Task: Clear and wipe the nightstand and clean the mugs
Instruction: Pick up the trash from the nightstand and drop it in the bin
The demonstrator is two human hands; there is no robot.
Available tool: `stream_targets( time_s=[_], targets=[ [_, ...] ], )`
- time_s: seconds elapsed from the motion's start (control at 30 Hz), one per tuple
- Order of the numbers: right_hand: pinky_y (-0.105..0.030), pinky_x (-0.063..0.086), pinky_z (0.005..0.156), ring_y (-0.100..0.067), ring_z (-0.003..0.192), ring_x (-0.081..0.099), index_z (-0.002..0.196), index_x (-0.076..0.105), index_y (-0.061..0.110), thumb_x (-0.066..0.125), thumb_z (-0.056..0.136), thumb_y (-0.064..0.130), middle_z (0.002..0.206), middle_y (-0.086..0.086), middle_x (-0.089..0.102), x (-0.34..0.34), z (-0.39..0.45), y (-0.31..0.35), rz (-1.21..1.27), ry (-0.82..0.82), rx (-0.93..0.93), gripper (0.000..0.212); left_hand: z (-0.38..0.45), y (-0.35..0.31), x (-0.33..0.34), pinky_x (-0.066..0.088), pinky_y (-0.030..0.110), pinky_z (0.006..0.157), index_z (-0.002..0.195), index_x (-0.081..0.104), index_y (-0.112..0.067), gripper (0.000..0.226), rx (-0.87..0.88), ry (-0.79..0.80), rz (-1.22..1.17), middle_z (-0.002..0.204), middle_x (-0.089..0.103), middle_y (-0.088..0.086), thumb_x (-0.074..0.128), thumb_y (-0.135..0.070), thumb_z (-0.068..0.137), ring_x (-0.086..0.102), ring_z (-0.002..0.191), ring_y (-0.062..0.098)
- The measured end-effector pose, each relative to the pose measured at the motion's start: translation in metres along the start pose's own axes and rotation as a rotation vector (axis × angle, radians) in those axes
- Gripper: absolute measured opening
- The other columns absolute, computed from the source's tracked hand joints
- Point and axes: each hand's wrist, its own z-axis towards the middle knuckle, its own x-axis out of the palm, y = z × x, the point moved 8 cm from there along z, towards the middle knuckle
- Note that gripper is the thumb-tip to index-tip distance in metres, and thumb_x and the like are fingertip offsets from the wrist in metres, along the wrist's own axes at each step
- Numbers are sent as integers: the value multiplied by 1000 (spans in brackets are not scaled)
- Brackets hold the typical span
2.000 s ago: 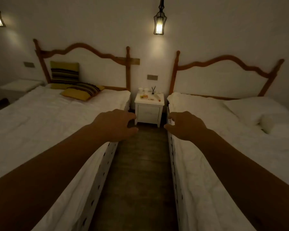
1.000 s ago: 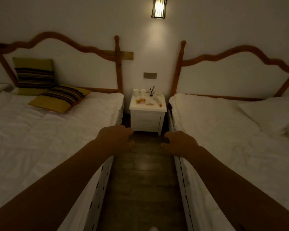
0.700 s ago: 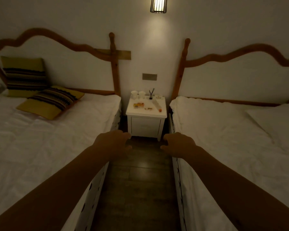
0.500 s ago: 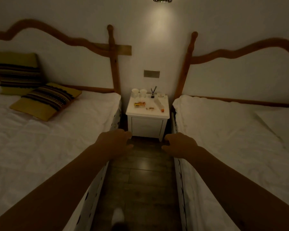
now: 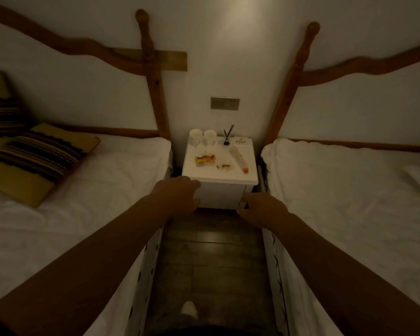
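A white nightstand (image 5: 218, 177) stands against the wall between two beds. Two white mugs (image 5: 202, 137) sit at its back left corner. On its top lie a yellow-orange wrapper (image 5: 205, 158), small crumbs or scraps (image 5: 223, 167), a clear bottle on its side with an orange cap (image 5: 238, 157), a small reed diffuser (image 5: 227, 137) and a small white item (image 5: 242, 141). My left hand (image 5: 180, 194) and my right hand (image 5: 262, 209) reach forward, short of the nightstand's front, fingers loosely curled, holding nothing.
White beds flank a narrow dark floor aisle (image 5: 214, 258), left bed (image 5: 66, 204) and right bed (image 5: 349, 202). Striped yellow cushions (image 5: 39, 161) lie on the left bed. Wooden headboard posts (image 5: 153, 76) frame the nightstand. A wall switch plate (image 5: 225, 103) hangs above it.
I have walked down the aisle toward the nightstand, which is now much nearer and seen from above. Both hands stay held out in front, empty.
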Motion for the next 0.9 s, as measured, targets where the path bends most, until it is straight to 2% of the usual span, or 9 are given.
stream_targets(
  time_s=[0.1, 0.27, 0.47, 0.67, 0.9],
  targets=[
    [-40, 51, 92, -23, 106, 57, 128, 52, 27, 53, 89, 49, 125, -3, 57, -12, 42, -6, 19, 13, 18, 45, 45, 8, -2, 48, 39, 89, 143, 36, -30, 61, 19, 26, 2, 136, 49, 3, 49, -55, 89, 53, 116, 23],
    [-40, 49, 95, -24, 111, 56, 131, 51, 25, 56, 90, 41, 128, -5, 57, -29, 124, -28, 59, 4, 19, 45, 129, 10, 16, 49, 40, 92, 140, 40, -29, 57, 55, 91, -67, 137, 47, 2, 51, -51, 89, 51, 118, 23],
    [-38, 52, 82, -24, 101, 56, 125, 52, 24, 60, 85, 46, 120, -7, 56, -43, 236, -60, -6, 67, -11, 46, 235, 18, 37, 40, 52, 99, 142, 36, -31, 59, 3, 110, -32, 156, 23, 5, 49, -52, 88, 35, 134, 31],
    [-38, 52, 79, -23, 100, 58, 122, 52, 22, 58, 87, 46, 117, -6, 59, -50, 338, -92, -29, 126, -40, 43, 332, 34, 47, 44, 50, 97, 142, 34, -30, 60, -79, 137, -67, 156, 23, 6, 53, -47, 88, 37, 132, 32],
    [-34, 48, 73, -25, 102, 57, 126, 50, 17, 53, 90, 47, 119, -9, 59, -22, 427, -122, -54, 188, -32, 46, 415, 57, 92, 40, 52, 102, 148, 24, -24, 71, -72, 229, -89, 157, 19, 11, 56, -45, 88, 32, 135, 34]
  ],
)
